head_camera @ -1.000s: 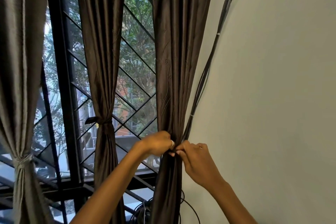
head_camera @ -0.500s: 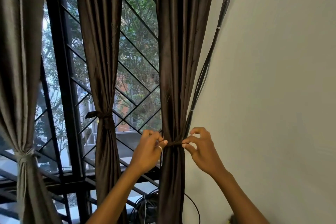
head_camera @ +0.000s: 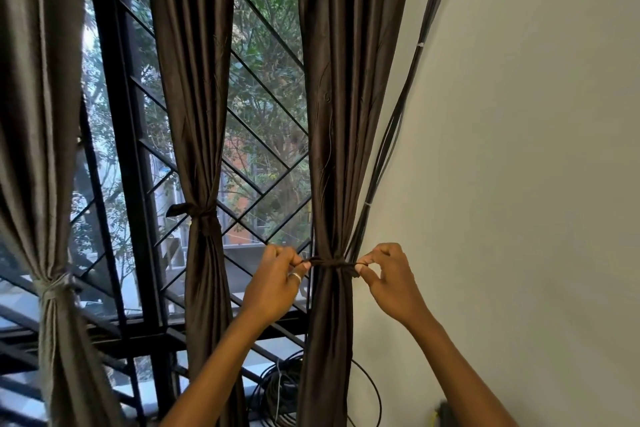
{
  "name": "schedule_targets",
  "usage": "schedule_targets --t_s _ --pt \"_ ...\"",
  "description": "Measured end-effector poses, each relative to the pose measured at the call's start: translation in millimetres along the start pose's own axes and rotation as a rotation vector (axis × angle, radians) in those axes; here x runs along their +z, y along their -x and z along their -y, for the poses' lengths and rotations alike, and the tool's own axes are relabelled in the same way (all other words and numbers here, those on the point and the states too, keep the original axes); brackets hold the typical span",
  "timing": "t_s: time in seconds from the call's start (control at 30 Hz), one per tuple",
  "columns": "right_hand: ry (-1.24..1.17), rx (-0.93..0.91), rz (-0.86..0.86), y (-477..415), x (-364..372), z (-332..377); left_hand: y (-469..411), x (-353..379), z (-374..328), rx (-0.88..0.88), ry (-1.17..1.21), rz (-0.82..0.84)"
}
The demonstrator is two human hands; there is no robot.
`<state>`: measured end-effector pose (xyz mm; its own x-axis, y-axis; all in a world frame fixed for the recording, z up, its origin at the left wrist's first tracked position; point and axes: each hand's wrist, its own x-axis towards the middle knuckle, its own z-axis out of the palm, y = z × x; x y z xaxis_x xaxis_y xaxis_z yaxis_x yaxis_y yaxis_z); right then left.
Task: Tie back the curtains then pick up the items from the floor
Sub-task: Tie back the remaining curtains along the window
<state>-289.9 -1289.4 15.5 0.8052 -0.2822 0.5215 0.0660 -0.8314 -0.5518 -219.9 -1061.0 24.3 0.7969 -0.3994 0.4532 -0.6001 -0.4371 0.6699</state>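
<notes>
Fingers [head_camera: 298, 263], both sets: thumb and forefinger tips pinched on one end each of the tie band [head_camera: 334, 263]; remaining fingers loosely curled, holding nothing else. Left hand [head_camera: 277, 282] at 9 o'clock of the band, right hand [head_camera: 389, 282] at 3 o'clock, each just beside the cloth.

Change over the last second: hands formerly bunched together, touching, at the front of the third curtain [head_camera: 346, 114]; now drawn well apart, band stretched taut and level, cloth cinched to a narrow waist at 6 o'clock of view centre. Judged as a knot being pulled tight; last visible curtain close to done, ends not yet released. Floor pickup not yet begun; floor and its items out of view.

Count:
- curtains, 3: first curtain [head_camera: 38, 114] at 9 o'clock, second curtain [head_camera: 194, 80] at 10 o'clock, third at 12 o'clock, just beside the wall [head_camera: 519, 149]
- ties, 3: first tie [head_camera: 53, 288] and second tie [head_camera: 202, 215] already knotted, both toward 8 o'clock; tie band in hand
- hands, 2; ring [head_camera: 296, 277], 1, on the left hand
- window grille [head_camera: 263, 90], 1, behind all three curtains
- cable bundle [head_camera: 398, 121], 1, rising along the wall at 1 o'clock, strands too fine to count
- cable coil [head_camera: 280, 388], 1, low at 6 o'clock by the third curtain's foot
- floor items, none in view
</notes>
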Motion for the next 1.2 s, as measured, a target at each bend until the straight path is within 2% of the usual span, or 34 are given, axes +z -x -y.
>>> schedule_targets --t_s 0.13,0.37,0.53,0.73,0.9,1.2 --pt "-0.081 0.003 0.002 5 7 -2 8 9 -2 0.012 0.037 -0.062" --pt "-0.251 0.088 0.029 27 17 -4 40 24 -3 -0.127 0.234 -0.042" --pt "-0.374 0.229 0.089 50 38 -11 79 50 19 -0.333 0.377 -0.032" --pt "-0.445 0.372 0.196 112 75 -32 149 96 44 -0.537 0.453 -0.112" --pt "-0.486 0.583 0.295 190 127 -64 224 136 68 -0.785 0.416 -0.147" --pt "-0.537 0.784 0.451 323 198 -67 328 163 101 -1.207 0.313 -0.221"
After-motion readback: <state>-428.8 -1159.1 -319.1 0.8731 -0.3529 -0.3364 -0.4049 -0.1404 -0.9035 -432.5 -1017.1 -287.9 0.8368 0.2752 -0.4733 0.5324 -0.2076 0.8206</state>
